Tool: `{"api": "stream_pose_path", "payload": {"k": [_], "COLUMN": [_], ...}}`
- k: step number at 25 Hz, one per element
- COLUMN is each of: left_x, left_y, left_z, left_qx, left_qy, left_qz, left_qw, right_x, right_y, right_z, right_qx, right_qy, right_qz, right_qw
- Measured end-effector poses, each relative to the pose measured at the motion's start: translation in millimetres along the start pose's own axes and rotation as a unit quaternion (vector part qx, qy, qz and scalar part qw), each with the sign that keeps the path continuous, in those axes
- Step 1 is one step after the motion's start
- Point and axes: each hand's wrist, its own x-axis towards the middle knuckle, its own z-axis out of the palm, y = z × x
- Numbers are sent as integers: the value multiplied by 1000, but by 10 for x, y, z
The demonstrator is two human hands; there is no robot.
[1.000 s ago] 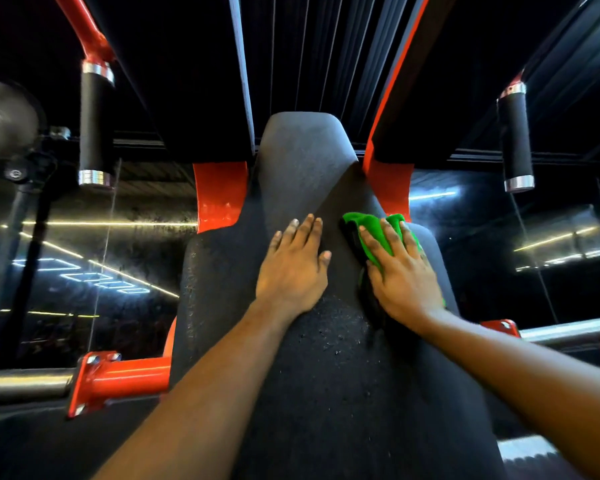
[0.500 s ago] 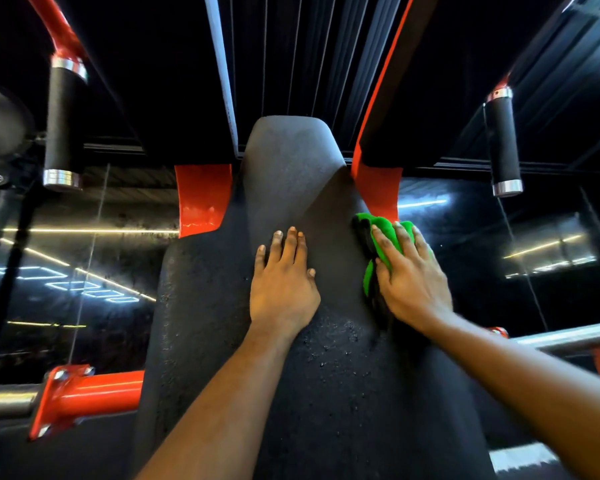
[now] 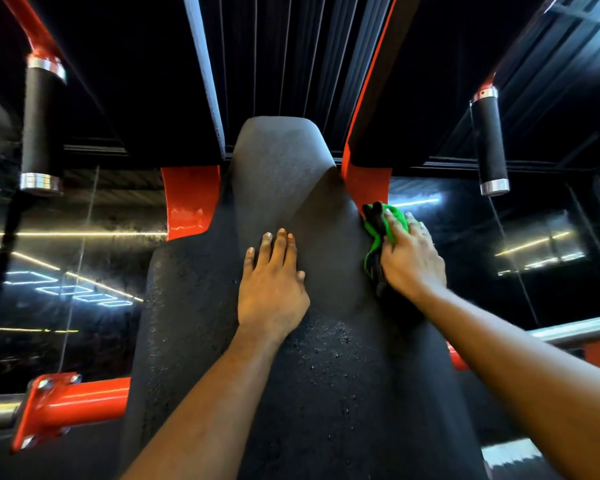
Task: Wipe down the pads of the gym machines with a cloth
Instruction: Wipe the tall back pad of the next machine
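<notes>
Fingers (image 3: 394, 223) of the right hand (image 3: 411, 261) lie straight, pressing the green cloth (image 3: 374, 233) against the right edge of the black pad (image 3: 291, 393), beside a red frame plate (image 3: 366, 188). The left hand (image 3: 272, 282) rests flat, fingers extended, mid-pad to its left.

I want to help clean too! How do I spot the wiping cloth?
Find the big black pad in the middle. At its right edge, just below the red frame plate, the right hand presses on the cloth. It is the only bright green thing among black and red.
</notes>
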Motion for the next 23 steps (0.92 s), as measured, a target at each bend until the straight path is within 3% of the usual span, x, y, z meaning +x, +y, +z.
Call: {"api": "stream_pose_path", "payload": {"k": [2,5,7,11,13,16,20,23], "left_x": [9,-5,23,25,-15,-67,-149,-110], "left_y": [-15,17,6,-186,-164,53,160,127], "left_z": [-29,-47,-98,-161,-154,-110,-38,-19], "left_qx": [-4,-5,-10,14,13,-9,-11,-8], "left_qy": [-1,-2,-22,-57,-59,-28,-34,-28], "left_qz": [6,-1,7,52,43,9,9,14], "left_qw": [1000,1000,1000,997,997,1000,999,999], "right_x": [-156,-1019,-875,-324,-811,-1608,-1153,-804], "right_y": [-122,59,280,103,61,190,335,339], "right_z": [91,257,130,-43,125,67,-117,-9], "right_qx": [18,-42,-64,36,31,1,16,42], "right_qy": [38,68,38,39,62,36,48,8], "right_qz": [47,-96,-160,15,8,-61,30,29], "right_qw": [998,992,984,998,998,997,998,999]}}
